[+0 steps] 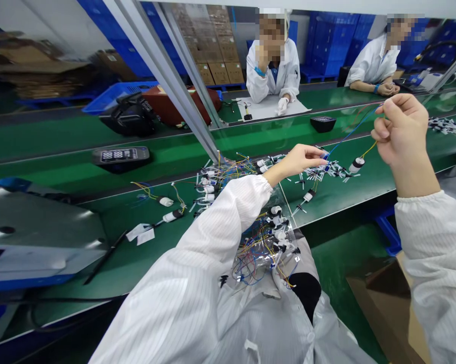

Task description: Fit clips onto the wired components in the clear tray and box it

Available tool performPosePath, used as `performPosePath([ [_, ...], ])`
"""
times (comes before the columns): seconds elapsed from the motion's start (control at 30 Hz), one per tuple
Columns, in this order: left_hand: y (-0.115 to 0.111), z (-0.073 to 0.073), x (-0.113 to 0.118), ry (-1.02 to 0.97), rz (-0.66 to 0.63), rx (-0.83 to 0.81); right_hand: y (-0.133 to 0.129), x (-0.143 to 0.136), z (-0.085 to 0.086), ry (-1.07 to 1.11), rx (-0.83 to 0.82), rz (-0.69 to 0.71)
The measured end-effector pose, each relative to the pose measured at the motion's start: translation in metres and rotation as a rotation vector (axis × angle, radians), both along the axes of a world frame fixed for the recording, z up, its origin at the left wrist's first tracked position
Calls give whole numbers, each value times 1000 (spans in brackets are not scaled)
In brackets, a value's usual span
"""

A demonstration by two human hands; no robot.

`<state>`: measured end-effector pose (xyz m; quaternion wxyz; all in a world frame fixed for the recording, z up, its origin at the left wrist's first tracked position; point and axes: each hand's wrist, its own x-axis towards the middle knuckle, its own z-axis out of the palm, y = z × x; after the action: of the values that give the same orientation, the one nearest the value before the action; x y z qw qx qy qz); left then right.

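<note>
My right hand [404, 136] is raised at the right, its fingers pinched on the ends of thin red, blue and yellow wires. A small white and black cylindrical part [357, 165] hangs from the yellow wire below it. My left hand [303, 161] pinches a small blue piece [325, 156] on the blue wire, above a pile of black and white clip-like pieces [328, 172]. Another wired cylinder [309, 195] lies on the green table [349, 194] below. More wired parts [277, 235] lie on clear plastic over my lap.
Metal posts [175, 65] rise beyond my left arm. A black digital display [122, 155], loose wired parts [172, 216] and a grey machine [42, 232] are at the left. Two people in white coats sit across. An open cardboard box [391, 298] stands below right.
</note>
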<state>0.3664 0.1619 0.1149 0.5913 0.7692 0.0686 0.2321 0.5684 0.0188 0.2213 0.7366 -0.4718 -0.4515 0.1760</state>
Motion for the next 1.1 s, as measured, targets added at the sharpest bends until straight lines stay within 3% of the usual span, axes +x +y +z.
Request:
performPosePath([
  [0.13, -1, 0, -8, 53, -6, 80, -2, 4, -6, 2, -45, 10],
  [0.27, 3, -8, -5, 26, 12, 4, -4, 5, -10, 51, -83, 32],
  [0.37, 12, -19, 2, 48, 132, -22, -5, 5, -10, 88, -94, 66],
  [0.43, 17, -25, 5, 161, 260, 98, -6, 3, -7, 103, -95, 84],
  [0.5, 18, -26, 7, 229, 379, 248, -7, -1, -2, 115, -96, 97],
  [0.57, 11, -18, 9, 162, 416, 309, -9, -9, 5, 119, -98, 118],
  [0.7, -19, 13, 14, -71, 212, 211, -13, -35, 19, 115, -103, 191],
  [0.83, -50, 35, 7, -80, -94, 90, -18, -68, 30, 157, -56, 276],
  [1.0, -72, 36, -46, 40, -335, -132, -23, -101, 37, 200, -14, 403],
  [1.1, -76, 38, -86, 45, -257, -233, -22, -115, 25, 171, 8, 409],
])
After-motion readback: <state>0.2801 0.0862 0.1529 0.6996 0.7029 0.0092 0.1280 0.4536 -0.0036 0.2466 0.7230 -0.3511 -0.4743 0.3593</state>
